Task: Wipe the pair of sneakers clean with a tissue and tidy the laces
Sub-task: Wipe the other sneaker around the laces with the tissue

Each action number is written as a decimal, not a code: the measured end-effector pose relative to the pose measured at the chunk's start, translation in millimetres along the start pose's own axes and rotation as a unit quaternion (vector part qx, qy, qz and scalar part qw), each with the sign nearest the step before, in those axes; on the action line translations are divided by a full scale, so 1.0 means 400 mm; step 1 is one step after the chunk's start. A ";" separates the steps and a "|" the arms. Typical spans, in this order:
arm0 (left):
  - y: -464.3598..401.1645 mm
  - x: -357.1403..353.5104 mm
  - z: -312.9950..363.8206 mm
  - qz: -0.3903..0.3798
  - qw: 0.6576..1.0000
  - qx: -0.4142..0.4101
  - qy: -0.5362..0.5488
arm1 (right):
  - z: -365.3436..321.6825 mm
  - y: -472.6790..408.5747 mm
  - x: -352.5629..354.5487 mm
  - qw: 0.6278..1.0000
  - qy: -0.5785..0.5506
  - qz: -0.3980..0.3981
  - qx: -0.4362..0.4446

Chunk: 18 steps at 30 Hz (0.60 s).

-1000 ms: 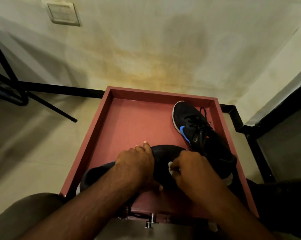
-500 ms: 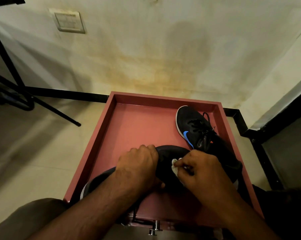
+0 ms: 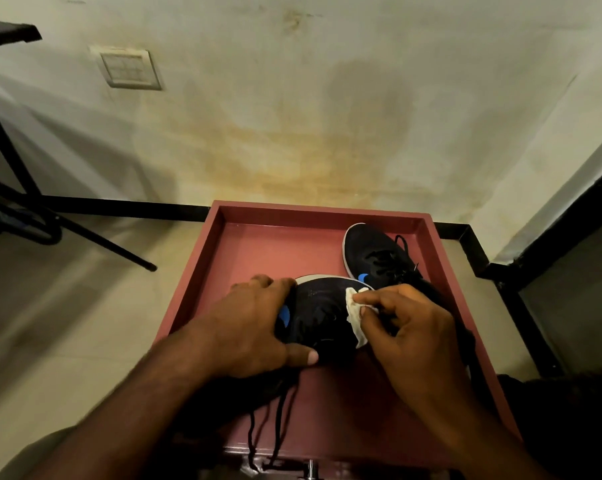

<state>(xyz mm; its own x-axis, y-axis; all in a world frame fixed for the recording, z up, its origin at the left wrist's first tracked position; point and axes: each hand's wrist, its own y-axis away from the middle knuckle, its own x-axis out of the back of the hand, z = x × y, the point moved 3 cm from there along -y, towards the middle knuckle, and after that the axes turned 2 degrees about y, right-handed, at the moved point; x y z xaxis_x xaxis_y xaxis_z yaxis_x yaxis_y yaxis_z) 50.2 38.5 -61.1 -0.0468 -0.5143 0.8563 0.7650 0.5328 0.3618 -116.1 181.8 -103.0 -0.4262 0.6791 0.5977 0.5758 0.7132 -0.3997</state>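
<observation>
Two black sneakers with blue logos lie in a reddish tray (image 3: 202, 271). The near sneaker (image 3: 318, 310) rests across the tray's middle, toe toward the far side. My left hand (image 3: 254, 327) grips it over the top, thumb on its near side. My right hand (image 3: 410, 334) pinches a white tissue (image 3: 355, 315) and holds it against the sneaker's right side. Loose black laces (image 3: 279, 420) trail from this sneaker over the tray's near edge. The second sneaker (image 3: 372, 251) lies at the far right, its heel hidden behind my right hand.
The tray stands on a pale tiled floor against a stained wall. A black metal frame (image 3: 479, 258) runs along the right and behind. Dark legs of a stand (image 3: 95, 237) slant across the floor at the left. A metal latch (image 3: 311, 471) sits at the tray's near edge.
The near sneaker has turned so more of its toe and a blue logo show. My right hand has moved the tissue up along its right side. The view has tilted down.
</observation>
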 end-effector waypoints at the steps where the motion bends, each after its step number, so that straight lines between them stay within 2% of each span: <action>1: 0.000 0.011 -0.007 -0.002 1.000 -0.005 0.029 | 0.000 -0.003 0.000 1.000 0.003 0.008 0.004; 6: -0.008 0.026 -0.032 0.005 0.991 -0.013 0.133 | 0.007 -0.011 0.005 1.000 0.008 0.014 0.008; 13: -0.028 0.004 -0.024 0.053 0.994 -0.019 0.094 | -0.014 0.015 -0.045 0.999 -0.001 -0.030 0.015; 18: -0.031 0.003 -0.026 0.058 0.995 -0.035 0.072 | -0.084 0.059 -0.116 0.975 0.000 -0.163 0.150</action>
<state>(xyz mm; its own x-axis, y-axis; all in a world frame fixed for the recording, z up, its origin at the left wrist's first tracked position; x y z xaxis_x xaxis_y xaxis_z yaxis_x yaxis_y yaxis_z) 47.3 24.5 -68.5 0.1332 -0.5452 0.8277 0.8029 0.5490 0.2324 -59.3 161.6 -116.9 -0.5532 0.4078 0.7264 0.1797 0.9099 -0.3740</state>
